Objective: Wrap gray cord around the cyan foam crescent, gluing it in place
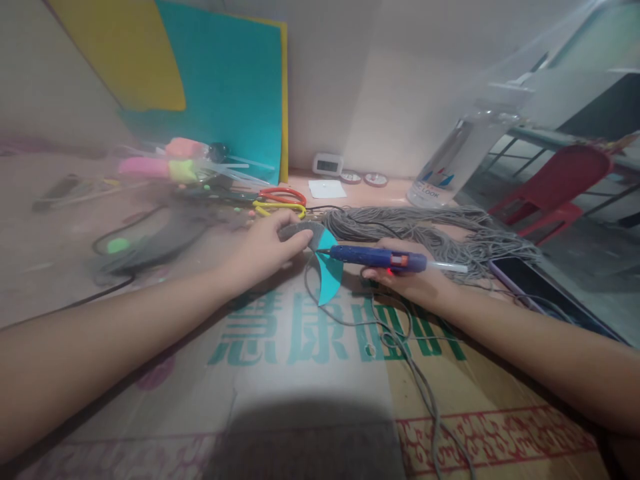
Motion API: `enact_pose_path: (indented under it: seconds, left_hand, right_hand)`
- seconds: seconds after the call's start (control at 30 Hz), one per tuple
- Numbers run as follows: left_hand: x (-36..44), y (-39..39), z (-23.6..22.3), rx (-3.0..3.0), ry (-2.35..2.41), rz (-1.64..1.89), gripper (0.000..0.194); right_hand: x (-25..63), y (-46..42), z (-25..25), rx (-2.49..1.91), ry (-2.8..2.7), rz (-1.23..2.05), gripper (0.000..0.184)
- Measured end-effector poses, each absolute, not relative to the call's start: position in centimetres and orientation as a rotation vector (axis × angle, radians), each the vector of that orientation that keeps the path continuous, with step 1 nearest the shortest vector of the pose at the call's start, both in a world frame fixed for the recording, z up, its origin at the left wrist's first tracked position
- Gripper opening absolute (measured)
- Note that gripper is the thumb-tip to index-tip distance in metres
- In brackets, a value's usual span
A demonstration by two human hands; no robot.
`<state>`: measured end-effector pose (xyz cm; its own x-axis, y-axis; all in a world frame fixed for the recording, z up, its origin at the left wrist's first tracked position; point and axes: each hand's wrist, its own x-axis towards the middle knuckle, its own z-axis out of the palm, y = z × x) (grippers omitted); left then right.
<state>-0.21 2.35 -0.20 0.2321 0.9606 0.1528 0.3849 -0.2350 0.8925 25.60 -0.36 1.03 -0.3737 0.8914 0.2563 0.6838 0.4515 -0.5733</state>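
My left hand (273, 247) pinches the grey end of a curved, crescent-shaped turquoise piece (331, 277) between thumb and fingers. The grey part looks covered with cord, and the turquoise part is bare. My right hand (400, 270) is wrapped round a blue glue gun (367, 257), with a clear glue stick jutting from its back and a small red light on its side. The gun's dark nozzle points left and meets the piece close to my left thumb, where the grey and turquoise join. A strand of grey cord (350, 323) runs from the piece across the cardboard.
A tangled heap of grey cord (430, 227) lies behind my right hand. Beyond are scissors (281, 203), a small white clock (328, 164), a clear bottle (460, 157) and turquoise sheets (235, 87). A phone (550, 297) lies at right. Printed cardboard (310, 400) covers the surface.
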Motion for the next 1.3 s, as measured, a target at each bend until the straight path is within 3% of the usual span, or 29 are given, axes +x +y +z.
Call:
enact_pose_path:
  seconds: [1.3]
  left_hand:
    - [-0.12, 2.25, 0.18, 1.771, 1.29, 0.957, 0.03]
  right_hand:
    - [25.44, -0.52, 1.24, -1.31, -2.158, 0.527, 0.035]
